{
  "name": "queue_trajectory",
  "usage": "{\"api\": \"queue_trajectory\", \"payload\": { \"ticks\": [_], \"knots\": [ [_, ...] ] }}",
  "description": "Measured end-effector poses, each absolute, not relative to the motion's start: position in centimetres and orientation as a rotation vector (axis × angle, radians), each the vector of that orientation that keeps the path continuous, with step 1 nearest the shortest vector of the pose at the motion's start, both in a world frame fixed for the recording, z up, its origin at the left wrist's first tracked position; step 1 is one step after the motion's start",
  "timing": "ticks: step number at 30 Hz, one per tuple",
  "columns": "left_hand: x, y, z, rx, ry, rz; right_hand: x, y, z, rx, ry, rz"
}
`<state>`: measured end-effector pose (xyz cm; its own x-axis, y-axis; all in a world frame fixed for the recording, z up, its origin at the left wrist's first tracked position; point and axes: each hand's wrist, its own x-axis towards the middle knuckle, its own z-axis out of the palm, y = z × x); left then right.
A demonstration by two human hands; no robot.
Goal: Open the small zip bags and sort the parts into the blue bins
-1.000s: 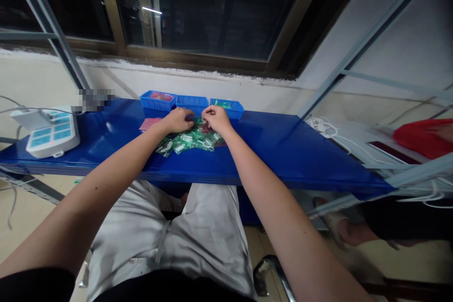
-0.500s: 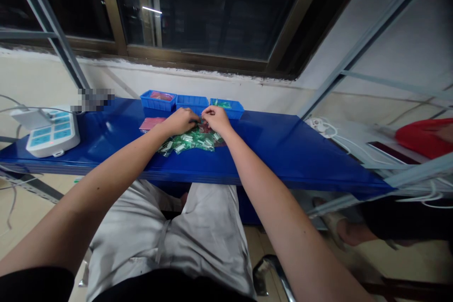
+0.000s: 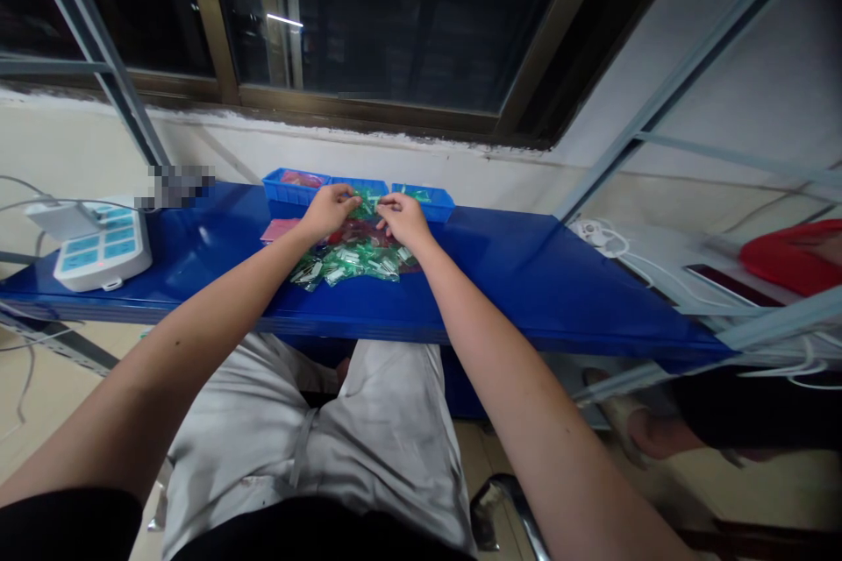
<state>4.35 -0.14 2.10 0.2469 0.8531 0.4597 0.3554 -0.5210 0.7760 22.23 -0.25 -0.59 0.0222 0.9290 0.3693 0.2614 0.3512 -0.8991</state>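
A small green plastic bag (image 3: 366, 202) is stretched between my two hands, just in front of the middle blue bin. My left hand (image 3: 328, 211) pinches its left side, and my right hand (image 3: 403, 218) pinches the right side with thumb and fingers. Below them on the blue table (image 3: 506, 267) lies a pile of green bags (image 3: 352, 263) with white pieces showing. Some reddish bags (image 3: 360, 234) lie just behind that pile, partly covered. A flat pink packet (image 3: 277, 230) rests to the left, by my left wrist.
Along the back stand a left blue bin (image 3: 276, 191) with pink bags, a middle blue bin (image 3: 342, 186) and a right blue bin (image 3: 439, 209) with green bags. A white power strip (image 3: 102, 250) occupies the table's left end. Metal shelf posts rise on both sides.
Both hands have come up slightly from the pile. My left hand has opened a wider gap from the right, and the green bag now shows between them.
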Motion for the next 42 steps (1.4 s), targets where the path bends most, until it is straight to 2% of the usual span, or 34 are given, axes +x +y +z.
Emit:
{"api": "queue_trajectory", "payload": {
  "ticks": [5, 13, 28, 37, 42],
  "knots": [
    [4.6, -0.2, 1.9, 1.657, 1.022, 1.100, 22.4, -0.6, -0.4, -1.145, -1.531, 0.723],
    [4.7, -0.2, 1.9, 1.672, 1.060, 1.045, 22.6, -0.5, -0.4, -1.167, -1.498, 0.681],
    [4.4, -1.2, 2.6, 1.881, 1.104, 1.094, 22.0, -1.5, 0.7, -1.199, -1.347, 0.962],
    [4.8, -1.8, 3.3, 1.597, 1.016, 1.057, 22.0, -1.5, 1.0, -1.100, -1.248, 1.065],
    [4.7, -1.5, 3.0, 1.640, 1.025, 1.102, 22.3, -1.1, 0.4, -1.077, -1.319, 0.905]
  ]
}}
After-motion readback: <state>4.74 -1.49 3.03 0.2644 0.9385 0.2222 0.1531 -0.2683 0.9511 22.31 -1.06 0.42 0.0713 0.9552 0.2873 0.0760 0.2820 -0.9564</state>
